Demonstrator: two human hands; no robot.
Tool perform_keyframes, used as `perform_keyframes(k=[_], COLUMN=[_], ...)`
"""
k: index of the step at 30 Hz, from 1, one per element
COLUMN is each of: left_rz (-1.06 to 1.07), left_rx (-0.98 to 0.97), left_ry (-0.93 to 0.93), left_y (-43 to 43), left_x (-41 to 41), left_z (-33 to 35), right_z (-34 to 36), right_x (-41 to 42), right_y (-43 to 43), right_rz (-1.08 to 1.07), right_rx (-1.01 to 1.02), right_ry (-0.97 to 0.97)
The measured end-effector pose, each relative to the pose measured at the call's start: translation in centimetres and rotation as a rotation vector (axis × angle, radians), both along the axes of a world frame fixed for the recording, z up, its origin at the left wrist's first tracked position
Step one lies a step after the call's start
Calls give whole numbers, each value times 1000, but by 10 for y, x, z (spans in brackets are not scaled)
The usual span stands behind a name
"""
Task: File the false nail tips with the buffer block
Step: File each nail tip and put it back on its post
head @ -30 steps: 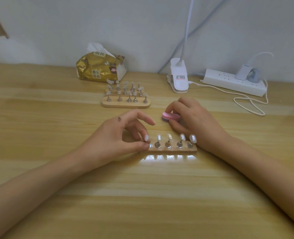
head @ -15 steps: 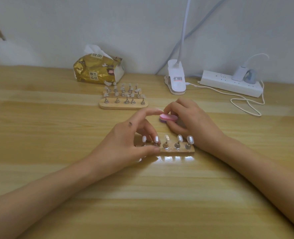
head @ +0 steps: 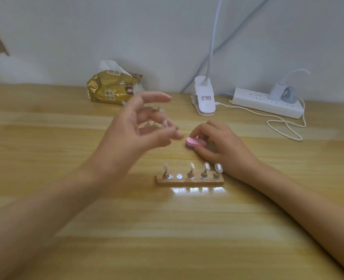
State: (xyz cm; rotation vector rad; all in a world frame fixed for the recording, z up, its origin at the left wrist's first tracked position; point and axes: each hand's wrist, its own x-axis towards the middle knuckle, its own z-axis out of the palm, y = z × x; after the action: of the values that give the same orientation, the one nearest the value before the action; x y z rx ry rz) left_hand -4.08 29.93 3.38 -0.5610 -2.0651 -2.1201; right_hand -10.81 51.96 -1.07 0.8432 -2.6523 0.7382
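Only four nail tips [head: 207, 166] stand on one holder [head: 189, 182].

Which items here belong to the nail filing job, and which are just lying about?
In use: pink buffer block, held by the right hand; nail tips; near wooden stand.
Lying about: tissue pack; clip lamp; power strip; white cable.

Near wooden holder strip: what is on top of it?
Four metal pegs holding pale false nail tips stand on the light wooden holder strip; the second spot from the left is a bare metal disc. Nothing on it is covered.
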Motion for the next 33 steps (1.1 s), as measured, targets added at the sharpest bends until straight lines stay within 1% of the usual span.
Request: perform_keyframes(k=[2,3,4,5,7,8,11,15,16,17,19,20,21,22,24,25,30,33], left_rz=[-137,-159,-155,-130,-47,-5,77,36,27,22,12,8,8,12,27,35,52,69], left_rx=[470,590,578,474,195,88,-170,-256,-271,-279,-282,-280,-276,-272,-275,-283,-334,-362], left_ry=[-479,-610,-651,-620,-438,-351,-172,-104,-96,-91,-85,-84,-83,-83,-72,-64,-37,-43], left_y=[-3,-1,2,6,14,16,16,17,18,18,17,17,17,17,18,18,18,18], left_x=[-23,-31,-37,-42,-49,-51,-55,-56,-56,-56,-57,-57,-56,-56,-56,-57,-58,-59], left_z=[3,0,-4,-11,-23,-28,-34,-37,-38,-38,-39,-40,-40,-41,-41,-41,-43,-44], right_z=[4,6,9,11,13,14,13,9,10,11,18,21,21,20,12,9,5,3], right_x=[-1,0,1,1,2,3,5,8,8,7,5,4,3,3,2,3,2,0], right_y=[1,2,4,5,5,5,2,-3,-3,-4,-3,-1,1,3,5,4,1,1], right_rz=[-2,-10,-15,-12,14,36,116,168,181,196,216,203,185,160,114,105,178,147], right_rx=[-175,-277,-368,-434,-518,-559,-626,-598,-623,-708,-1040,-1135,-1118,-983,-640,-558,-430,-390], right_ry=[-98,-147,-183,-204,-236,-258,-278,-183,-166,-182,-324,-374,-373,-318,-212,-195,-79,-71])
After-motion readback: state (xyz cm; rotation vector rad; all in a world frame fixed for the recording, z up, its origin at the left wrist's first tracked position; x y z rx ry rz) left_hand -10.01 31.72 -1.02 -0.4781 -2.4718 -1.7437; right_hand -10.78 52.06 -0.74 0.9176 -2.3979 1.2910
